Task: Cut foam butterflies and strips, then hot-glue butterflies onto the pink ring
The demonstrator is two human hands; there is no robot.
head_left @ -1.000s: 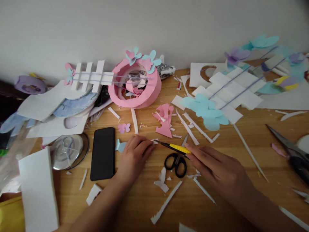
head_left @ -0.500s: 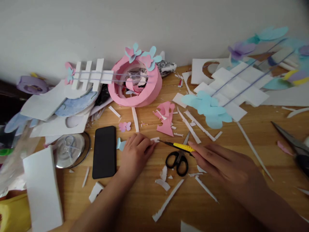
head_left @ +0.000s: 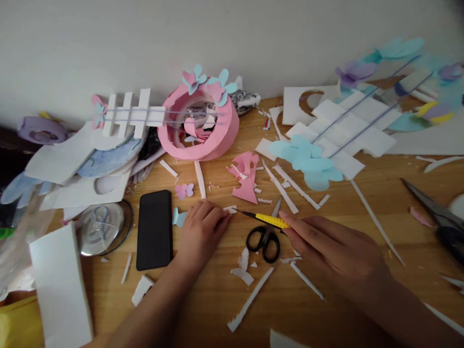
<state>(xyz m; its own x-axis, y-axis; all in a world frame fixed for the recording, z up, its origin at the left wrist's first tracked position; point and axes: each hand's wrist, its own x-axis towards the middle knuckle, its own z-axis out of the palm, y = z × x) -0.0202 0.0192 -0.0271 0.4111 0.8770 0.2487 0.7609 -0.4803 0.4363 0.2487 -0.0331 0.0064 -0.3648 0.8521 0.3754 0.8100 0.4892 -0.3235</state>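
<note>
My right hand (head_left: 337, 251) is closed round a yellow and black craft knife (head_left: 271, 220), its thin tip pointing left. That tip meets a small white foam strip (head_left: 229, 209) on the wooden table. With fingers curled down, my left hand (head_left: 205, 222) pins the strip's other end, which is hidden under the fingertips. A light blue paper cutout (head_left: 178, 217) shows beside the left hand. Small black-handled scissors (head_left: 264, 244) lie partly below the knife.
A black phone (head_left: 154, 229) lies left of my left hand. Behind are a pink ring-shaped body (head_left: 232, 130) with a stringed white neck (head_left: 155, 116) and a second stringed white piece (head_left: 353, 123). Larger scissors (head_left: 431, 208) lie at right. White scraps (head_left: 250, 299) litter the table (head_left: 203, 309).
The whole view has shifted slightly, so most things appear a little further left. Both hands keep their hold, and the knife tip stays at the white strip.
</note>
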